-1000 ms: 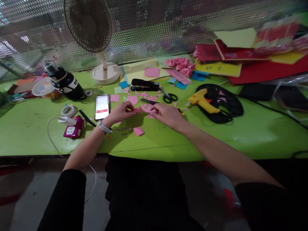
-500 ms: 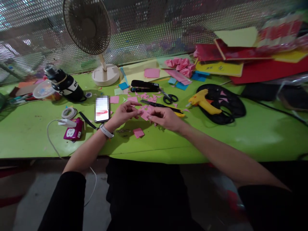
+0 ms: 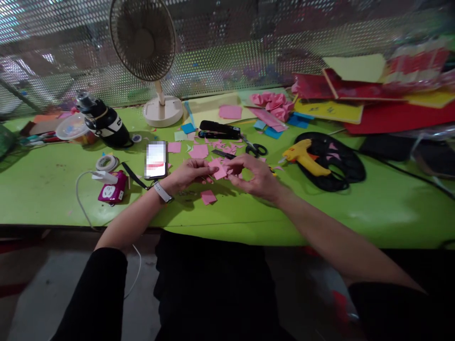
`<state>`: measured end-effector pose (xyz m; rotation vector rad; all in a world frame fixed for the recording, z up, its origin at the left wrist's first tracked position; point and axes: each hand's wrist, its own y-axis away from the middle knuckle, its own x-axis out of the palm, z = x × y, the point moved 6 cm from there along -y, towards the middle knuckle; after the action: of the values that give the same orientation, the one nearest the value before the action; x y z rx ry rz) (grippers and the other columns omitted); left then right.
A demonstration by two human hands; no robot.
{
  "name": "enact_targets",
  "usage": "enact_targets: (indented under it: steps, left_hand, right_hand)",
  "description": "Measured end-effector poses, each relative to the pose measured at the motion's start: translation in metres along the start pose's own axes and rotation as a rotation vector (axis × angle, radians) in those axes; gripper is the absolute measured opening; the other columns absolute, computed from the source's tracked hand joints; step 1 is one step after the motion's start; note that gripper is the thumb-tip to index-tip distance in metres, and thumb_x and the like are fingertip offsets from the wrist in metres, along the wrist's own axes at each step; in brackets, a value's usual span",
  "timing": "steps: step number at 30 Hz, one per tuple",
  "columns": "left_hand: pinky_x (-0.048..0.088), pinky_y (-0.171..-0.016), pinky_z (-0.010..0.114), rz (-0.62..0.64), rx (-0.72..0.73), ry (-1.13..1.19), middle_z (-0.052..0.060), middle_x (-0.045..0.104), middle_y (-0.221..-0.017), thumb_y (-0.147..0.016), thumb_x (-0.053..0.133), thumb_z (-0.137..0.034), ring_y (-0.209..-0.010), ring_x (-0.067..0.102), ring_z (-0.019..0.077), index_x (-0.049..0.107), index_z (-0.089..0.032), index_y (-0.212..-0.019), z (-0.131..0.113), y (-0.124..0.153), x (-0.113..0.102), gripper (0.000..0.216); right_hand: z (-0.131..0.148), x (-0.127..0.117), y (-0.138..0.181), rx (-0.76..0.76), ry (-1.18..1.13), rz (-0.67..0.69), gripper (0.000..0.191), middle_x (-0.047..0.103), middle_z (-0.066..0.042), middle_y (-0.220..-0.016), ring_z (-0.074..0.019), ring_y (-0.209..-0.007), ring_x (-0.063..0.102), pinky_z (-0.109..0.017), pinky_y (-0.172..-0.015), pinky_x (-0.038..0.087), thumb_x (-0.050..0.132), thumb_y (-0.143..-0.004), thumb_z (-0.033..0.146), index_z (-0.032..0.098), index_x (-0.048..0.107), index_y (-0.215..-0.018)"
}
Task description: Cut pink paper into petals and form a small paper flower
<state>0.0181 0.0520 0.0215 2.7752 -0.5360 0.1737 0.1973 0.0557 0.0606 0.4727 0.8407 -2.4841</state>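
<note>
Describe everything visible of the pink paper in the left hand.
The pink paper looks small, flat and matte, with a straight near edge. The left hand pinches its left side between thumb and fingers, above the green tabletop. Its far outline blends with pink scraps beyond. The right hand is at its right side; whether it touches is unclear.

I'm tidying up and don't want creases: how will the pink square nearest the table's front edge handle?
The pink square is probably very light and easily creased, since it looks like paper. Lying low on the smooth-looking green tabletop, it would likely slide when pushed. It might also drift if the fan at the back blows.
</note>
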Motion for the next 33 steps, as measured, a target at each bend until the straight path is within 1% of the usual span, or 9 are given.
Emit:
enact_targets:
  steps: [3,5,8,12,15,18,22,28,33]
  left_hand:
    - [0.049,-0.056,0.015,0.043,-0.013,-0.008,0.001,0.071,-0.067,-0.084,0.082,-0.029,-0.057,0.066,0.0054,0.069,-0.01,-0.082,0.001,0.001,0.003,0.023]
    - [0.052,-0.059,0.016,0.054,-0.002,-0.03,0.002,0.073,-0.07,-0.085,0.082,-0.03,-0.06,0.067,0.0063,0.07,-0.01,-0.084,0.0,0.003,0.005,0.023]
    - [0.056,-0.064,0.019,0.077,0.015,-0.094,0.004,0.075,-0.077,-0.086,0.081,-0.03,-0.066,0.07,0.008,0.07,-0.01,-0.086,0.0,0.003,0.009,0.023]
    - [0.06,-0.071,0.023,0.109,0.044,-0.141,0.005,0.076,-0.084,-0.09,0.076,-0.026,-0.071,0.072,0.0094,0.07,-0.011,-0.089,0.001,0.003,0.014,0.016]
    - [0.06,-0.077,0.025,0.104,0.071,-0.137,0.006,0.077,-0.087,-0.094,0.071,-0.022,-0.076,0.073,0.01,0.07,-0.012,-0.094,0.001,0.003,0.016,0.01]
    - [0.061,-0.08,0.027,0.102,0.075,-0.125,0.007,0.077,-0.092,-0.095,0.068,-0.019,-0.082,0.074,0.0112,0.071,-0.012,-0.096,0.002,0.003,0.016,0.007]
    - [0.061,-0.084,0.028,0.127,0.094,-0.1,0.008,0.078,-0.097,-0.095,0.068,-0.018,-0.086,0.075,0.0122,0.071,-0.012,-0.097,0.004,0.003,0.015,0.007]
    - [0.06,-0.089,0.03,0.168,0.095,-0.084,0.011,0.078,-0.105,-0.094,0.069,-0.017,-0.095,0.075,0.0144,0.072,-0.012,-0.102,0.002,0.008,0.018,0.01]
    - [0.061,-0.087,0.029,0.156,0.091,-0.074,0.011,0.079,-0.101,-0.094,0.07,-0.023,-0.088,0.076,0.0128,0.073,-0.01,-0.104,0.004,0.006,0.018,0.016]
  right_hand:
    - [0.004,0.004,0.0,-0.093,0.015,0.055,0.013,0.069,-0.006,-0.094,-0.0214,-0.083,0.064,-0.04,-0.076,0.055,0.066,-0.089,0.034,0.029,0.075,-0.098]
    - [0.002,0.006,0.0,-0.105,0.004,0.052,0.014,0.069,-0.006,-0.092,-0.0223,-0.087,0.064,-0.041,-0.08,0.055,0.066,-0.092,0.038,0.03,0.077,-0.095]
    - [-0.004,0.006,0.0,-0.069,0.001,0.014,0.019,0.068,-0.007,-0.092,-0.0228,-0.087,0.063,-0.042,-0.08,0.055,0.066,-0.093,0.045,0.03,0.078,-0.091]
    - [-0.012,0.006,0.0,0.019,-0.008,-0.028,0.026,0.065,-0.007,-0.091,-0.0212,-0.08,0.061,-0.037,-0.068,0.054,0.067,-0.092,0.053,0.029,0.077,-0.09]
    - [-0.016,0.006,0.0,0.077,-0.042,-0.078,0.031,0.066,-0.008,-0.099,-0.0199,-0.079,0.062,-0.036,-0.065,0.055,0.069,-0.09,0.056,0.026,0.073,-0.087]
    - [-0.021,0.01,0.001,0.135,-0.102,-0.067,0.032,0.069,-0.009,-0.102,-0.0188,-0.078,0.064,-0.035,-0.066,0.056,0.069,-0.09,0.055,0.023,0.071,-0.087]
    - [-0.026,0.012,0.002,0.193,-0.118,-0.052,0.032,0.07,-0.005,-0.083,-0.0167,-0.066,0.059,-0.033,-0.06,0.05,0.07,-0.089,0.054,0.022,0.07,-0.089]
    - [-0.027,0.011,0.002,0.198,-0.088,-0.063,0.03,0.069,-0.004,-0.076,-0.0157,-0.061,0.056,-0.031,-0.057,0.046,0.071,-0.088,0.05,0.021,0.069,-0.086]
    - [-0.023,0.011,0.002,0.16,-0.07,-0.046,0.024,0.068,-0.003,-0.074,-0.0144,-0.059,0.055,-0.029,-0.054,0.044,0.07,-0.09,0.045,0.021,0.07,-0.086]
